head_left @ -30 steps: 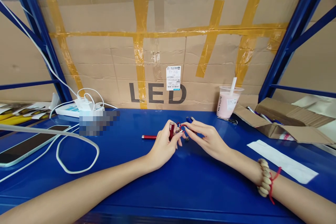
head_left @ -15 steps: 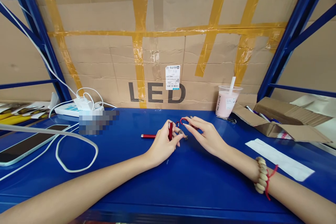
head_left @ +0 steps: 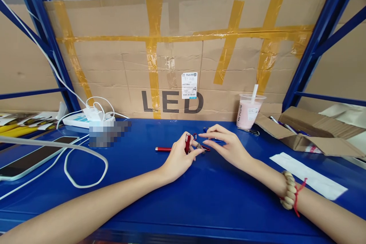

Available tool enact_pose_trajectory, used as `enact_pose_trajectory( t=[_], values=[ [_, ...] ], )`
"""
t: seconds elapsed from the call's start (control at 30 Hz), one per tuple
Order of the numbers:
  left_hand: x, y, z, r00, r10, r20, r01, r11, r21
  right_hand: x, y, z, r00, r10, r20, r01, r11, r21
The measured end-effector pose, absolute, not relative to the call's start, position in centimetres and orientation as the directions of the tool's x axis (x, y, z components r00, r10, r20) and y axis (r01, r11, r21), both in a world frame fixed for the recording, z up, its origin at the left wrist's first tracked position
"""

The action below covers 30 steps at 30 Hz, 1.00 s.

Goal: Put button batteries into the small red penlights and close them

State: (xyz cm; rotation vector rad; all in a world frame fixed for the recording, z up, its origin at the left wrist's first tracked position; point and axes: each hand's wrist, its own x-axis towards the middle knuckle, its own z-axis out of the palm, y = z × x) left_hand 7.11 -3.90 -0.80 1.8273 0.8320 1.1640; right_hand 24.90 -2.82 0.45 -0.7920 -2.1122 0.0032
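My left hand (head_left: 180,158) is closed around a short red metal tube (head_left: 187,143) that stands upright in the fist. Small silver metal parts (head_left: 199,146) show at its fingertips, with a thin red hook-like piece (head_left: 206,148) beside them; whether these join the tube I cannot tell. On the right, my right hand (head_left: 225,143) has thumb and fingers apart, with nothing visible between them. A small red piece (head_left: 195,136) lies between the hands. Slim blue items (head_left: 217,141) show behind my right fingers, partly hidden. Left of my left hand lies a red tube with a silver end (head_left: 162,149).
A cup of pink drink (head_left: 248,112) with a straw stands at the back right, near an open cardboard box (head_left: 311,137) and a white strip (head_left: 309,175). Phone (head_left: 37,156), white cable (head_left: 105,167) and power strip (head_left: 76,121) are left. Taped cardboard (head_left: 120,76) walls the back.
My right fingers have let go of the curved red piece, which now sits lower by my left fingertips. My right hand has opened and shifted slightly right. The view has moved a little.
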Motion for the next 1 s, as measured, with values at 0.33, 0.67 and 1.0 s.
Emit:
enact_pose_trajectory(
  t=[0.33, 0.67, 1.0],
  values=[
    [7.1, -4.3, -0.4, 0.448, 0.791, 0.418, 0.182, -0.538, 0.823, 25.1, -3.1, 0.6, -0.571, 0.362, 0.737, 0.437, 0.894, -0.1],
    [6.9, -4.5, -0.5, 0.47, 0.796, 0.382, 0.24, -0.532, 0.812, 25.0, -3.1, 0.4, -0.56, 0.436, 0.704, 0.488, 0.861, -0.146],
    [6.8, -5.0, 0.0, 0.424, 0.824, 0.376, 0.291, -0.518, 0.804, 24.6, -3.3, 0.8, -0.467, 0.489, 0.736, 0.518, 0.826, -0.22]
  ],
)
